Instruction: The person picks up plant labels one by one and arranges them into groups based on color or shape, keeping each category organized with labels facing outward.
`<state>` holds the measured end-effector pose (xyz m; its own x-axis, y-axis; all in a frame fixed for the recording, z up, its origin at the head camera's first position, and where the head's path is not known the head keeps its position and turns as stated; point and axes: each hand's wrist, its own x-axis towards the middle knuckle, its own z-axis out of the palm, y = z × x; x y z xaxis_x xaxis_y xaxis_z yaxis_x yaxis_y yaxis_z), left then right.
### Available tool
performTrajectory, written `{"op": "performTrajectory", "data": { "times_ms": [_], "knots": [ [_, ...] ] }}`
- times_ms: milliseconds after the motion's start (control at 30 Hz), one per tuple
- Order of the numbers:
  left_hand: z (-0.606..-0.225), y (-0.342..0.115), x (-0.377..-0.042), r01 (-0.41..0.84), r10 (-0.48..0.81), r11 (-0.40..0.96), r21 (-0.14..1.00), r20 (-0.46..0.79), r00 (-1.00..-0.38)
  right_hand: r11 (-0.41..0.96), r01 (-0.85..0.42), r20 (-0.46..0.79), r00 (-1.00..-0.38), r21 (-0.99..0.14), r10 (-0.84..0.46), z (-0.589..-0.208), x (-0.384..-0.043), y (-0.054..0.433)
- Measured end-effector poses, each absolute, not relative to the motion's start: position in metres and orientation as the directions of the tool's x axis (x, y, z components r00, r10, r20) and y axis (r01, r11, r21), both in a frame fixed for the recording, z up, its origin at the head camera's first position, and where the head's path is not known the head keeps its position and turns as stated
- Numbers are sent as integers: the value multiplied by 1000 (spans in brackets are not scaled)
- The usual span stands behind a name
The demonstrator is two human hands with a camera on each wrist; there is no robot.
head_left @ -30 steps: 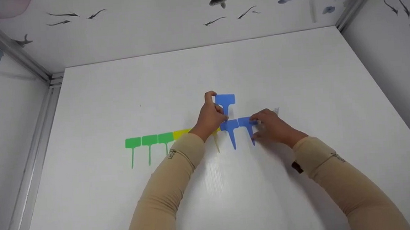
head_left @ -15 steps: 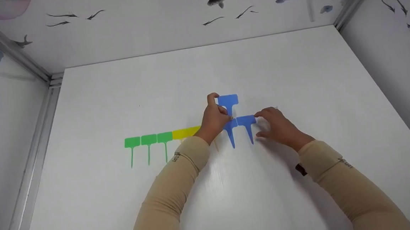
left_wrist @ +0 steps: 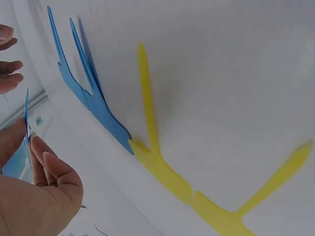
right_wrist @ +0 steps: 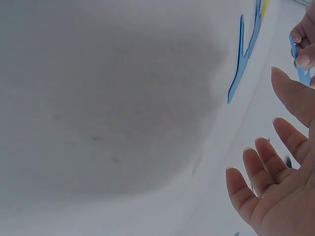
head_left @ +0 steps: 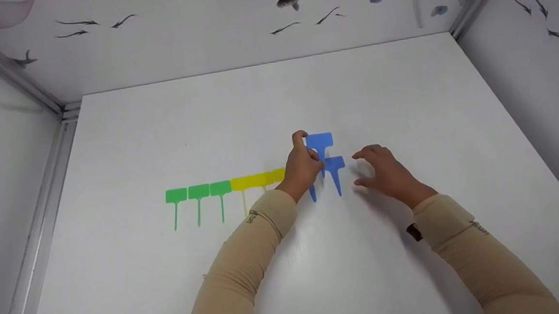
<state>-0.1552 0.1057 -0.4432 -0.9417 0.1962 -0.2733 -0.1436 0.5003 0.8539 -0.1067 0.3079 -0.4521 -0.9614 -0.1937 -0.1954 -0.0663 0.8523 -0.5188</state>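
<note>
My left hand (head_left: 303,167) pinches a T-shaped blue plant label (head_left: 319,140) upright-looking above the row on the table. In the left wrist view that label (left_wrist: 26,110) shows edge-on between thumb and fingers. Below it lies the row's end blue label (head_left: 335,163), with another blue one (left_wrist: 110,120) beside it, partly behind the left hand in the head view. To the right, my right hand (head_left: 391,174) holds nothing; its fingers are spread apart from the thumb, a short way from the end label.
Leftward the row continues with yellow labels (head_left: 256,180), then three green labels (head_left: 199,191), stems toward me. The white table (head_left: 137,136) is enclosed by white panels (head_left: 234,48) printed with fish and plants.
The right hand has let go of the end blue label and drawn off to the right. The left hand has moved right with its blue label, now over the end of the row.
</note>
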Motion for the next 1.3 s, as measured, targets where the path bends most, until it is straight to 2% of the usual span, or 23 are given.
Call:
{"op": "performTrajectory", "data": {
  "times_ms": [367, 1067, 1300],
  "knots": [
    [-451, 118, -150, -132, 205, 537, 833, -281, -937, 856, -38, -205, -964, -516, -166, -451, -103, 316],
    [-459, 139, -144, -120, 213, 534, 837, -271, -939, 834, -112, -116, -972, -540, -205, -452, -98, 328],
    [-461, 145, -141, -114, 233, 523, 845, -270, -934, 836, -98, -132, -971, -541, -199, -451, -99, 330]
  ]
}}
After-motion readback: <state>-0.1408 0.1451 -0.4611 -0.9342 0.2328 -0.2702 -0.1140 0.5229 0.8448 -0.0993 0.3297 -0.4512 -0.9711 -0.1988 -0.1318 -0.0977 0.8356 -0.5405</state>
